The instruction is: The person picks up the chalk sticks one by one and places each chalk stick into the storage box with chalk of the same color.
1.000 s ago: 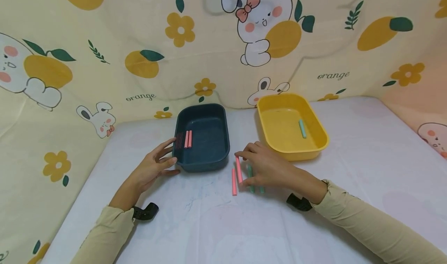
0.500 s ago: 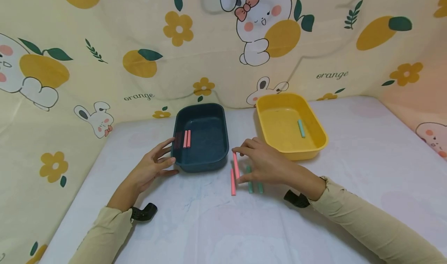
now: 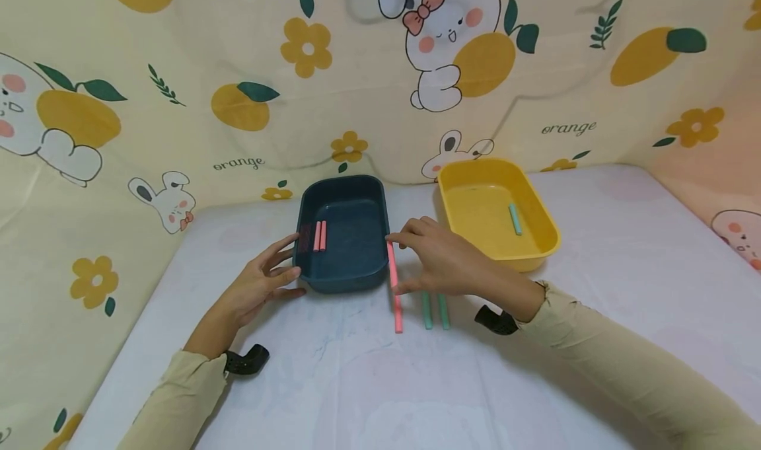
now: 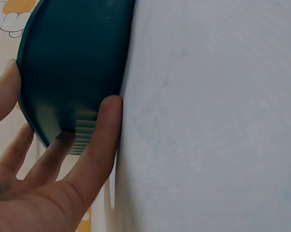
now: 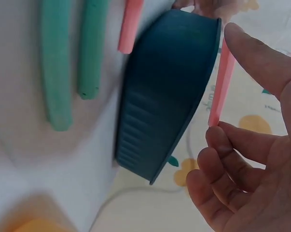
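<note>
My right hand (image 3: 452, 262) pinches a pink chalk stick (image 5: 222, 82) by its two ends, thumb at one and fingertips at the other. The stick is beside the right rim of the dark blue tray (image 3: 345, 283), raised off the table. Two pink chalks (image 3: 320, 236) lie side by side inside that tray. My left hand (image 3: 261, 291) touches the tray's left side with spread, fairly straight fingers; in the left wrist view fingertips rest against its wall (image 4: 73, 58). Another pink chalk (image 3: 398, 316) and two green chalks (image 3: 436, 311) lie on the table below my right hand.
A yellow tray (image 3: 505, 263) stands to the right of the blue one, with one green chalk (image 3: 514, 219) inside. Behind both hangs a patterned cloth (image 3: 368, 80). A white cloth (image 3: 357, 384) covers the table, with faint blue marks near the blue tray.
My right hand has lifted the pink chalk away from the table chalks and carried it up and left to the blue tray's right rim. My left hand has stayed at the tray.
</note>
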`<move>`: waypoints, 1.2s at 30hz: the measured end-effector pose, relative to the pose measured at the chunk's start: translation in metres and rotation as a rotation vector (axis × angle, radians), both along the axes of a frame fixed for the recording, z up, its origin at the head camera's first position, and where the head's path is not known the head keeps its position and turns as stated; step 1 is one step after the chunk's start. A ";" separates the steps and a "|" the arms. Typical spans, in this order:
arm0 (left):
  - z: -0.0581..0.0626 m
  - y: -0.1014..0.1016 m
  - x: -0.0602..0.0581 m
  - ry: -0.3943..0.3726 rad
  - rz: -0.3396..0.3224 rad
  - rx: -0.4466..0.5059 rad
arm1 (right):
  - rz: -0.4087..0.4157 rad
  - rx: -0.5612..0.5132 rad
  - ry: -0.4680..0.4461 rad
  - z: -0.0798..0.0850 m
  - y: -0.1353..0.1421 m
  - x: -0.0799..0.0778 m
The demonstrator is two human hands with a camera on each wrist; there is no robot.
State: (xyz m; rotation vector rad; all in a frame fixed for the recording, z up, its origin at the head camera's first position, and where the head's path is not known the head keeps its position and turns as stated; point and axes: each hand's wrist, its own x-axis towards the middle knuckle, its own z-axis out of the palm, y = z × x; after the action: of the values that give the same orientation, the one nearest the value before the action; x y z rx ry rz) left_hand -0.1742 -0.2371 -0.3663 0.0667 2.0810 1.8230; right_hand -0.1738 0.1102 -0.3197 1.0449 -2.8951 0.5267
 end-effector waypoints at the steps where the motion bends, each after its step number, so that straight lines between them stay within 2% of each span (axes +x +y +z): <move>1: 0.000 0.000 0.000 0.000 -0.001 0.001 | 0.003 0.001 0.001 0.001 -0.002 -0.001; 9: 0.001 0.001 -0.001 -0.002 -0.003 0.006 | 0.013 0.016 0.013 0.011 -0.014 -0.012; 14: 0.001 0.000 -0.001 -0.002 -0.002 0.002 | -0.014 0.045 -0.012 0.016 -0.023 -0.019; 20: 0.001 0.001 0.000 -0.005 0.004 0.001 | -0.045 0.068 -0.043 0.018 -0.034 -0.026; 28: 0.001 0.000 0.000 -0.006 0.001 0.008 | -0.048 0.080 -0.068 0.019 -0.047 -0.038; 36: 0.003 0.001 0.000 -0.011 0.001 0.010 | -0.027 0.078 -0.055 0.020 -0.058 -0.051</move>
State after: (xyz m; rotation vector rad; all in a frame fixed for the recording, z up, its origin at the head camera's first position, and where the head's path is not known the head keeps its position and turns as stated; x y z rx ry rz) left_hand -0.1742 -0.2357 -0.3637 0.0583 2.0648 1.8303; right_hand -0.2250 0.0522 -0.2997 1.0144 -2.9957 0.4516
